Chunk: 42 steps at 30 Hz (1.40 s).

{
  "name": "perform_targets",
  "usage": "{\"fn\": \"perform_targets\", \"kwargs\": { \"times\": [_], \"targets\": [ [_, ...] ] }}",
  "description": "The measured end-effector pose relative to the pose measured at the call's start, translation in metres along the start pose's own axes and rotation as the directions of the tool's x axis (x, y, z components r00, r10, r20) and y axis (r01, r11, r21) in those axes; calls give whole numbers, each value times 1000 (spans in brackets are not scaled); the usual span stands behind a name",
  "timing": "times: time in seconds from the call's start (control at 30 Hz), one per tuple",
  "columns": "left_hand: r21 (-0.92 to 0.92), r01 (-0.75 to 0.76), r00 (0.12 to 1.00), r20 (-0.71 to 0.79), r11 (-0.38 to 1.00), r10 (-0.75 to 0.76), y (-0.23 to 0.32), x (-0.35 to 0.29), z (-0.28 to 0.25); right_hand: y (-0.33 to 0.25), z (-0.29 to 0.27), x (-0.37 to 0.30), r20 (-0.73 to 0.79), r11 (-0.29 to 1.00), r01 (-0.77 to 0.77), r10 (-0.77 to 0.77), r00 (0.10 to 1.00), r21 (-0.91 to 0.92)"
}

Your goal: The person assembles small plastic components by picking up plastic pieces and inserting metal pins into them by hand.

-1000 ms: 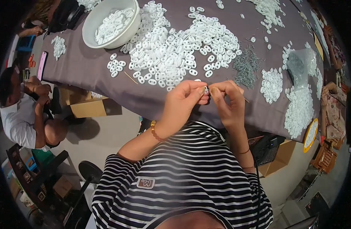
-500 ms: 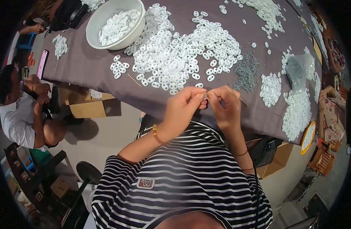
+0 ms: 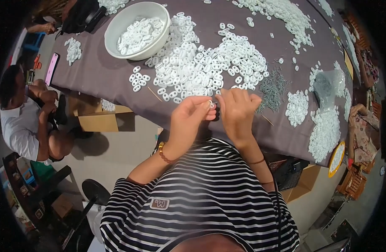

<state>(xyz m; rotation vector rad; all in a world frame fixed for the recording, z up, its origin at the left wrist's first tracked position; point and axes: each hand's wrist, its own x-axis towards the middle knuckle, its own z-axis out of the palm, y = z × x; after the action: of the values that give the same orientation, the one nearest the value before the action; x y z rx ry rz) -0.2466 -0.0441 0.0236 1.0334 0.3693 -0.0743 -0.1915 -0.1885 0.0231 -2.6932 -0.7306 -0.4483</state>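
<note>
Near the table's front edge, my left hand (image 3: 188,114) pinches a small white oval piece with two holes (image 3: 211,104) between thumb and fingertips. Close to its right is my right hand (image 3: 237,110), back upward, its fingers bent down and closed. Whatever it may hold is hidden beneath it. Just beyond both hands spreads a big heap of white two-hole oval pieces (image 3: 188,69). A pile of thin grey pins (image 3: 273,90) lies to the right of my right hand.
A white bowl (image 3: 162,41) of similar pieces stands at the back left. Thin sticks (image 3: 155,94) lie on the cloth-covered table (image 3: 96,71). More small white pieces (image 3: 325,134) and a plastic bag (image 3: 326,89) are at right. Another person (image 3: 22,126) sits at left.
My hands have moved apart slightly. The left shifted left with the white piece; the right turned its back upward and moved a little toward the heap.
</note>
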Motion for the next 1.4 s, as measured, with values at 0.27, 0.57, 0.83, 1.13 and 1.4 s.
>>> {"fn": "perform_targets", "kwargs": {
  "times": [0.27,0.57,0.83,1.13,1.4],
  "targets": [
    [-15,4,999,49,1000,-3,10,8,4,-5,-1,9,-45,997,80,-79,996,19],
    [-24,-35,998,56,999,36,21,13,7,1,-7,14,85,993,114,-115,990,11],
    [-12,-24,994,107,1000,25,35,17,12,23,-31,12,475,99,-543,372,797,834],
    [-34,68,989,132,997,-63,27,22,23,26,-32,11,597,-289,-523,365,715,802],
    [-5,62,993,101,998,-61,24,24,27,28,-32,4,574,-299,-490,377,728,819]
  ]
}}
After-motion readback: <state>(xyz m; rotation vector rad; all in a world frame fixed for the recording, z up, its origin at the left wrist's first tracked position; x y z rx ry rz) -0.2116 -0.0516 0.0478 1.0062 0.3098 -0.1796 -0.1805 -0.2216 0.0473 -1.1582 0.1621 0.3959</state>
